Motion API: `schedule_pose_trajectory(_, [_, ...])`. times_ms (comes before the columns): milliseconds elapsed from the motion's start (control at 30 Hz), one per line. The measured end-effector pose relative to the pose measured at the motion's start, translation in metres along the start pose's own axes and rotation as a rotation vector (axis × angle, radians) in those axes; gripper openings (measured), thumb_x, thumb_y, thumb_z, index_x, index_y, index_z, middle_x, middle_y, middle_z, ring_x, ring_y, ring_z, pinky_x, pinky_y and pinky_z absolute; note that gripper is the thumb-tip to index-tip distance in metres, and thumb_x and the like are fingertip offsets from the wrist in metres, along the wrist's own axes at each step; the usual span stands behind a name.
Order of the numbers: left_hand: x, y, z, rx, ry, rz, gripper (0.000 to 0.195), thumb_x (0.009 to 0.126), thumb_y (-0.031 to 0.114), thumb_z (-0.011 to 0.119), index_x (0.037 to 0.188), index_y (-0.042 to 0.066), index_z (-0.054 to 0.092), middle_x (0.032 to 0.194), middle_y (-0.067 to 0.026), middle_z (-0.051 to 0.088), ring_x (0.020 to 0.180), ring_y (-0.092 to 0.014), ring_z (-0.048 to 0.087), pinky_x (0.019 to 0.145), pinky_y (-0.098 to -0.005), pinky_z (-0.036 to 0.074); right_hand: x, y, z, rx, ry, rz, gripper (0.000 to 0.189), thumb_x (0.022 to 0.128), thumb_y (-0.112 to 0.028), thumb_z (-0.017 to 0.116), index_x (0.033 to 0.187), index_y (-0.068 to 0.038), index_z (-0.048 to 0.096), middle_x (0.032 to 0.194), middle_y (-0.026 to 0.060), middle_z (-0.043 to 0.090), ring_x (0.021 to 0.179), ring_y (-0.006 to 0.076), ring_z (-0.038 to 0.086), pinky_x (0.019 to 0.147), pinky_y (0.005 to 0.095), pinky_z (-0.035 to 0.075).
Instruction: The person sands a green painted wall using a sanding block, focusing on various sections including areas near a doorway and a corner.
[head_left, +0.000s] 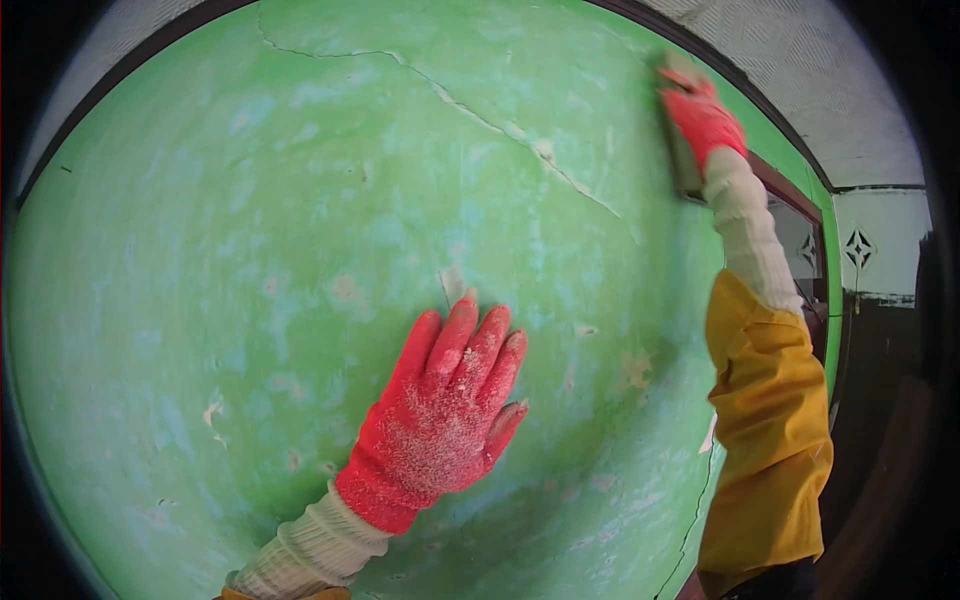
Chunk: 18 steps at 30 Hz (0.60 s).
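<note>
A green painted wall (300, 225) with pale, patchy spots fills most of the view. My left hand (439, 420), in a red glove dusted with pale powder, rests against it with the fingers apart and nothing held. High on the right, my right hand (701, 112) wears a red glove too and is blurred. It grips a flat, long greyish-brown block (684, 161) that lies along the wall. Blur and the hand itself hide the block's exact kind.
A jagged crack (480, 118) runs across the upper wall, and another crack (701, 487) descends at lower right. Dark trim (757, 94) separates the wall from a patterned ceiling (795, 60). Beside my right forearm is a brown-framed opening (817, 217).
</note>
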<state>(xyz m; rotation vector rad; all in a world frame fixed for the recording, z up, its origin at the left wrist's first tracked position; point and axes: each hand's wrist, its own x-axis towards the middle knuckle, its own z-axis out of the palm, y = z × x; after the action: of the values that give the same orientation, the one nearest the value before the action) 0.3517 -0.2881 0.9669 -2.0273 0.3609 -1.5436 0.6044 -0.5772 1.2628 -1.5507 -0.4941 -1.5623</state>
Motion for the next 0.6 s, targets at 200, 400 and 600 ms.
schedule_pose_trajectory(200, [-0.014,-0.012,-0.008,0.022,-0.042,-0.004,0.061,0.084,0.029,0.068,0.139,0.005,0.056,0.151,-0.0185,0.046,0.142,-0.042,0.038,0.119,-0.0554,0.030,-0.133,-0.305,0.045,-0.058,-0.057,-0.697,0.055,0.098,-0.052,0.038,0.133,-0.017,0.063,0.134,0.0153,0.063,0.123,0.0320,0.060,0.106,0.0395,0.046])
schedule_pose_trajectory(400, [-0.023,-0.042,-0.028,0.104,0.021,0.002,0.065,0.087,0.028,0.067,0.145,0.004,0.049,0.153,-0.0193,0.044,0.143,-0.043,0.037,0.120,-0.0558,0.028,-0.060,-0.191,0.027,-0.013,-0.061,-0.518,0.059,0.097,-0.061,0.041,0.139,-0.024,0.058,0.135,0.0124,0.064,0.128,0.0298,0.058,0.106,0.0408,0.045])
schedule_pose_trajectory(600, [-0.020,-0.044,-0.025,0.018,0.164,-0.137,0.067,0.088,0.029,0.067,0.146,0.003,0.047,0.152,-0.0195,0.043,0.144,-0.043,0.034,0.118,-0.0564,0.029,0.058,0.052,-0.016,-0.081,-0.020,0.034,0.047,0.095,-0.045,0.054,0.141,-0.037,0.059,0.152,0.0104,0.049,0.104,0.0268,0.066,0.100,0.0402,0.049])
